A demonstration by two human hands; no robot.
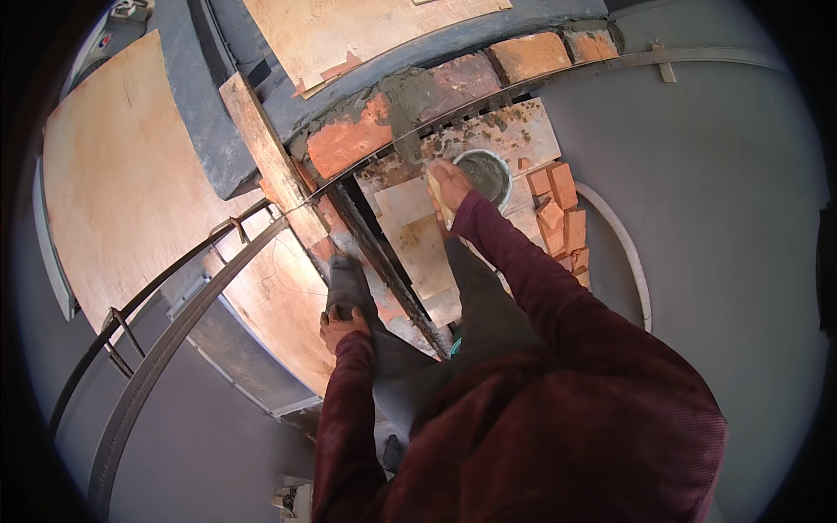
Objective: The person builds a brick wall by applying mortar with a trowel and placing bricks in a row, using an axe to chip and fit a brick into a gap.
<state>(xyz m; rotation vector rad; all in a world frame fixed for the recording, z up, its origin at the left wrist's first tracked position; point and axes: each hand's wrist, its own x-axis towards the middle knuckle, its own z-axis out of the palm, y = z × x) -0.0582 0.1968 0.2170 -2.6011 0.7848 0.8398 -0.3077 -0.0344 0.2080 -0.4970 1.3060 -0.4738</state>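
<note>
My right hand (451, 185) is closed around the pale handle of a trowel (406, 142). Its grey, mortar-coated blade lies against the near face of a curved brick course, where wet mortar (403, 91) covers the joint beside an orange brick (350, 137). A white bucket (507, 181) of grey mortar stands just right of that hand, partly hidden by it. My left hand (343, 329) rests on my left leg with its fingers apart, holding nothing.
Broken bricks (558, 209) are piled right of the bucket on stained boards (418, 253). A wooden plank (270, 157) crosses the wall's left end. Curved metal bars (166, 344) run along the left, beside plywood sheets (122, 183). A pale hose (629, 248) curves at the right.
</note>
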